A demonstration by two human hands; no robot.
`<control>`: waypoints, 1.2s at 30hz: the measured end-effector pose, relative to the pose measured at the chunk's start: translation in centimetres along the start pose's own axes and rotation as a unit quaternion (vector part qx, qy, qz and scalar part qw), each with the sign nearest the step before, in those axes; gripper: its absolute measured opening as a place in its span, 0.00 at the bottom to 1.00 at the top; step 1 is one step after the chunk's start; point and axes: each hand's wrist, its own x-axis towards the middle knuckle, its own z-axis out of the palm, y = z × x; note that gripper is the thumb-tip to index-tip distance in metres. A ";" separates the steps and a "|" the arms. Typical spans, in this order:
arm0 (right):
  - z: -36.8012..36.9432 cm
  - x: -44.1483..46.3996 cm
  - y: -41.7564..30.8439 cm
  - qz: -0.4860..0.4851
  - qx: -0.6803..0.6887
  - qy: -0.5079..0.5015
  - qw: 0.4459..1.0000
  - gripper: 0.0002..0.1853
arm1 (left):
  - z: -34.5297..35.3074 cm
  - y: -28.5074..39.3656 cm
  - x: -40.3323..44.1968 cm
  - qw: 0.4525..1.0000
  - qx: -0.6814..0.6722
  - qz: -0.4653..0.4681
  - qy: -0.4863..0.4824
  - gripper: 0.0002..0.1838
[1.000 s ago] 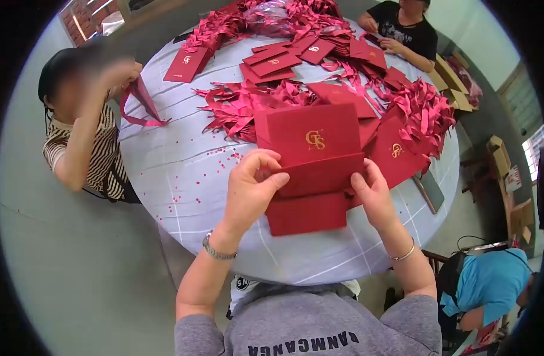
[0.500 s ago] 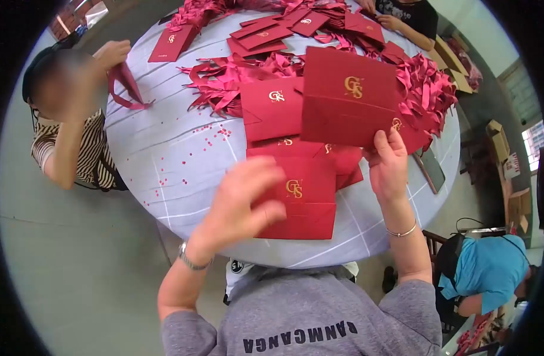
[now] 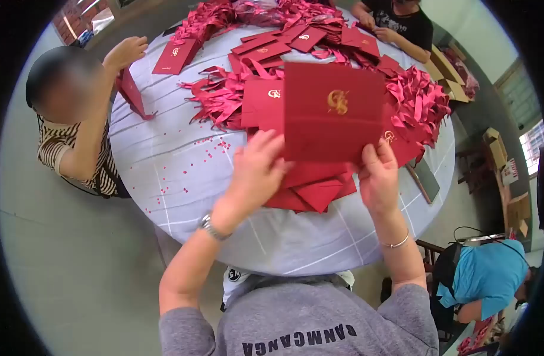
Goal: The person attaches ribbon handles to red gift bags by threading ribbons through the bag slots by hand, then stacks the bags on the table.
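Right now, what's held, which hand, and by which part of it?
Right hand: flat red bag with a gold logo, pinched at its lower right corner. Left hand is at its left edge; can't tell if it grips.

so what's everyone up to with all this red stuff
The right hand holds up a red item with a gold logo by its lower right corner. The left hand is at its lower left edge, perhaps touching it. More red pieces lie below on the table, with red ribbons heaped beyond and a phone to the right. Across at the left, a person in a striped top handles another red piece.
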 end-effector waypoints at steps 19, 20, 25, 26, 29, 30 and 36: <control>4.8 -5.3 0.3 0.148 -0.293 -0.104 0.939 0.12 | -3.0 3.3 0.0 0.994 0.045 0.049 0.085 0.13; 5.1 -5.2 0.3 0.150 -0.310 -0.113 0.932 0.12 | -3.1 3.1 0.0 0.993 0.030 0.011 0.113 0.15; 4.9 -5.0 0.6 0.192 -0.301 -0.099 0.929 0.12 | -3.1 0.8 -0.1 0.994 0.021 -0.034 0.103 0.18; 4.7 -4.8 0.5 0.209 -0.296 -0.096 0.927 0.12 | -2.7 0.4 -0.1 0.994 -0.016 -0.033 0.103 0.17; 5.6 -1.7 -3.4 0.022 -0.619 -0.240 0.748 0.14 | -2.6 0.2 -0.3 0.995 -0.036 -0.053 0.083 0.15; 7.0 -0.2 -4.2 -0.038 -0.609 -0.205 0.765 0.14 | -1.9 -0.1 -0.4 0.991 -0.077 -0.063 0.086 0.14; 15.5 10.7 4.0 -0.212 -0.506 -0.404 0.732 0.13 | -0.6 -1.1 -0.5 0.973 -0.160 -0.157 -0.048 0.14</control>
